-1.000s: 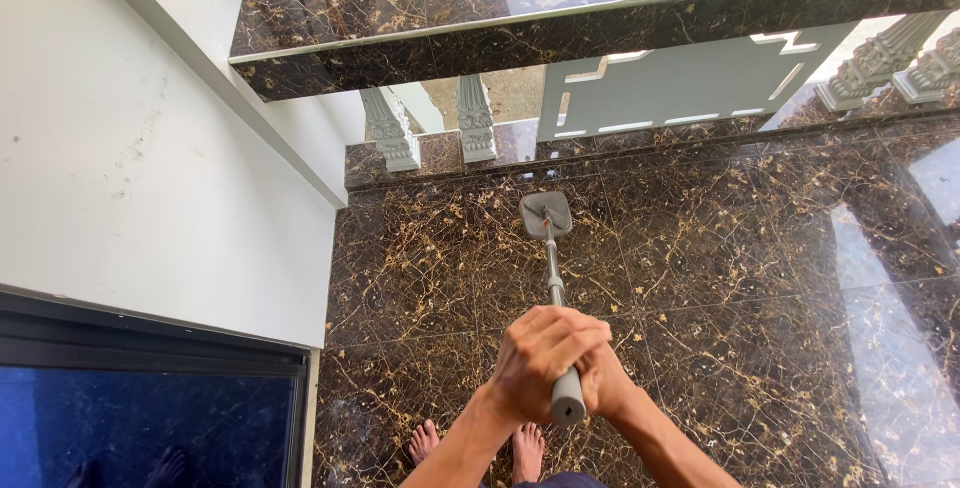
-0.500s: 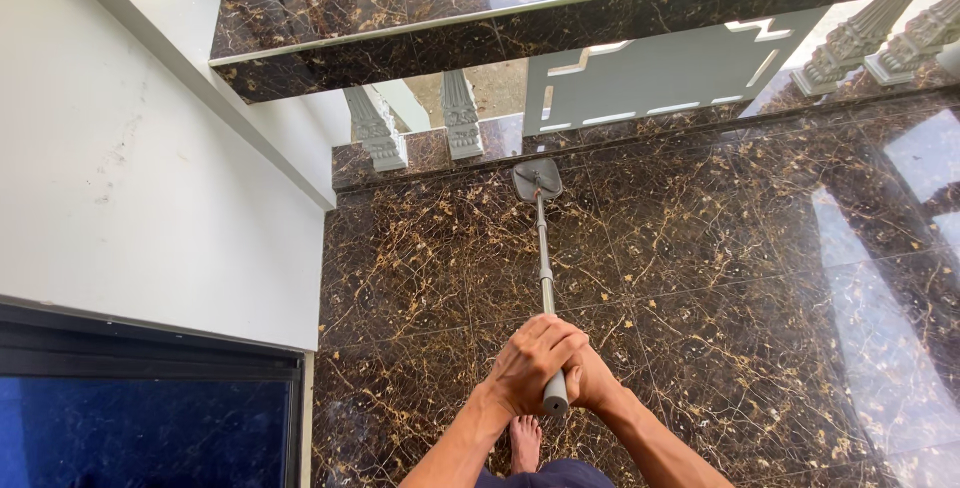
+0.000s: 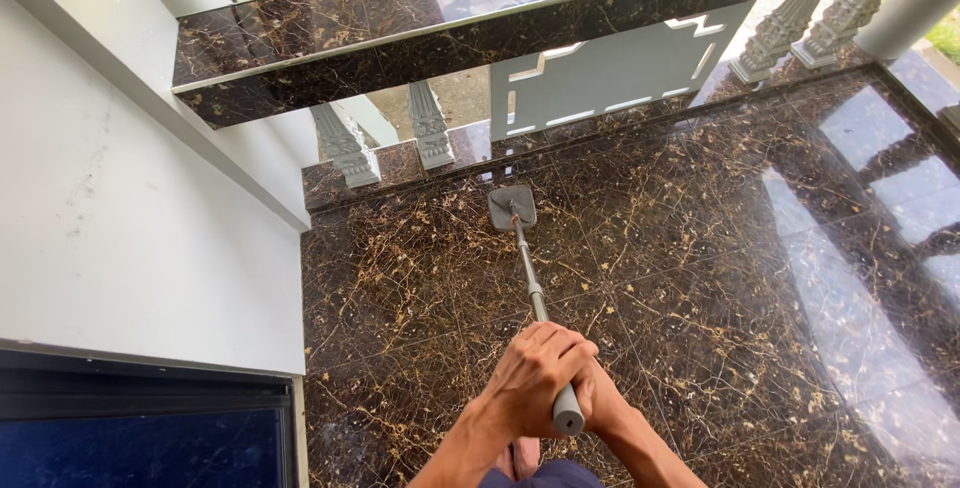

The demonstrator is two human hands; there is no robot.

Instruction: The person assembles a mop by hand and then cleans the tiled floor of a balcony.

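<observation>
Left hand (image 3: 530,373) and right hand (image 3: 592,400) both clench the long grey metal mop pole (image 3: 528,278). Its flat grey square mop head (image 3: 512,206) rests on the glossy brown marble floor (image 3: 700,248), near the white balusters (image 3: 385,138).

I see a glossy dark marble floor (image 3: 700,248) veined in gold; on it, a matt grey mop head (image 3: 512,206) on a smooth metal pole (image 3: 528,273); left of the floor, a matt white wall (image 3: 130,228).
</observation>
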